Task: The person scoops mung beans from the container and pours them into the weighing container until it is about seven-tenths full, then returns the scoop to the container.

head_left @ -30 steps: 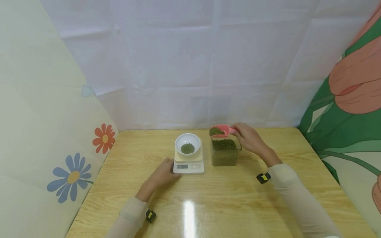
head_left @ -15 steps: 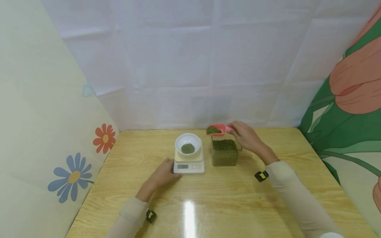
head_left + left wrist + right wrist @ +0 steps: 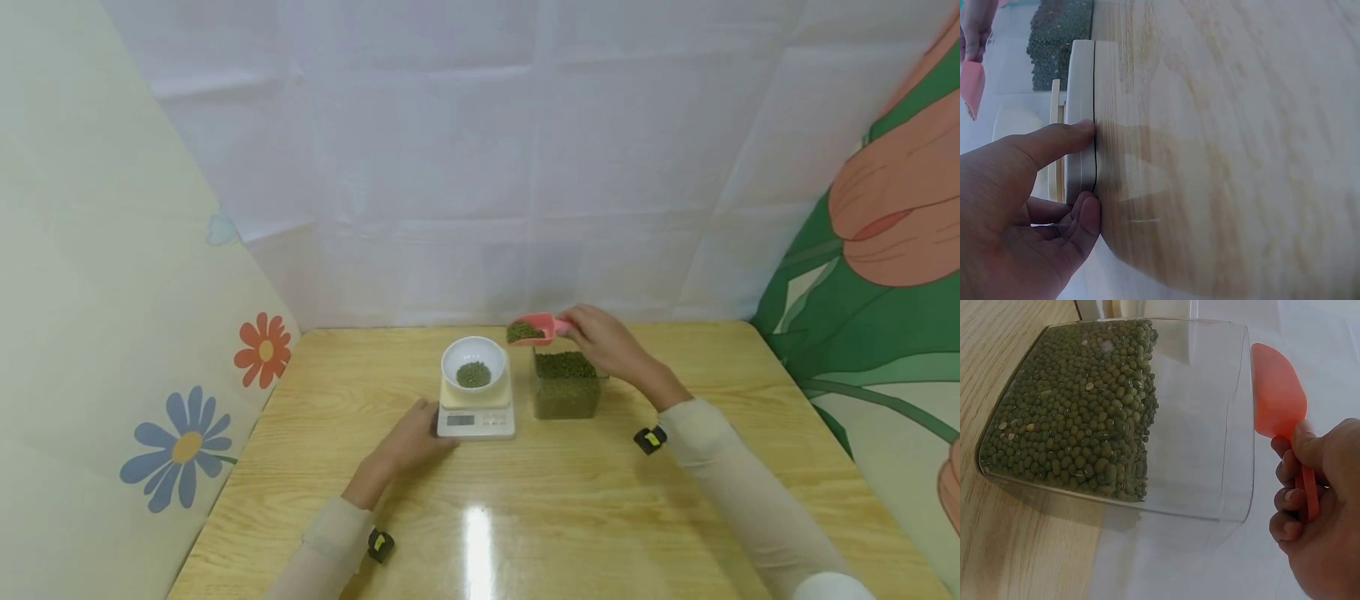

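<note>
My right hand [image 3: 609, 340] grips the handle of a pink scoop [image 3: 1280, 394] loaded with mung beans, held above and between the clear container and the bowl. The clear plastic container [image 3: 1200, 425] is partly filled with green mung beans [image 3: 1079, 412]. To its left stands a white kitchen scale [image 3: 476, 423] with a small digital display. A white bowl [image 3: 473, 347] sits on the scale with a small heap of mung beans inside. My left hand [image 3: 412, 437] holds the scale's front left corner, thumb on the front edge and fingers at the side in the left wrist view.
Everything stands on a light wooden table [image 3: 570, 517]. A white sheet [image 3: 420, 167] hangs behind the back edge. Flower-patterned panels flank the left and right sides.
My right hand has carried the loaded scoop left, from above the container toward the bowl. My left hand and the scale have stayed in place.
</note>
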The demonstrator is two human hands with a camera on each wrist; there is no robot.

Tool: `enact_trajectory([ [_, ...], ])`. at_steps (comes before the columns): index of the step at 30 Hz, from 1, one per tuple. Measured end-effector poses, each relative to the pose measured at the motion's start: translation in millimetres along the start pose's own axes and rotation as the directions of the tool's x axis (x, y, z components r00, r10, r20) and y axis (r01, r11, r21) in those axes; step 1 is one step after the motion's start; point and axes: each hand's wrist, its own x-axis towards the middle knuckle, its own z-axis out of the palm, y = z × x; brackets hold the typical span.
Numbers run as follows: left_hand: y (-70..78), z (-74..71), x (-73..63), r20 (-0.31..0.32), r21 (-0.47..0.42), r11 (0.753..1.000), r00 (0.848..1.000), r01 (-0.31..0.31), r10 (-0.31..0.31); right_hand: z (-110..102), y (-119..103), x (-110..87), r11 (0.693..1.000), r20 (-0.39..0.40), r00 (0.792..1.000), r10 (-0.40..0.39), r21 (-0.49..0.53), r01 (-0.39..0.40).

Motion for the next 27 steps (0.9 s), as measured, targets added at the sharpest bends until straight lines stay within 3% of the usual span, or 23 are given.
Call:
enact_trajectory([
  [27,-2.8,1.6,2.2,-0.011,-0.008,1.0,1.0,-0.022,0.022,18.0,-18.9,19.4,0.996,0.042,0.996,-0.079,-0.031,0.08],
])
